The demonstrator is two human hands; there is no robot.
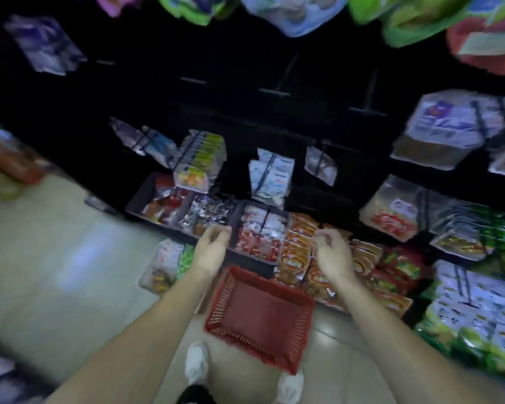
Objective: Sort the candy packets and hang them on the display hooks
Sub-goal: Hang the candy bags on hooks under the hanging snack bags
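Seemingly left hand (213, 243) and right hand (331, 252) are hovering, each grip loosely curled, empty; packets (260, 237) at 12 o'clock are probably wanting top-edge pinching.

You can't read a single word here — motion blur smears every print. The hanging white-and-blue foil packets (270, 176) show dark smudges of lettering, the orange-red sachets (296, 252) pale blotches, the large white plastic packs (446, 123) a blue patch — all illegible.
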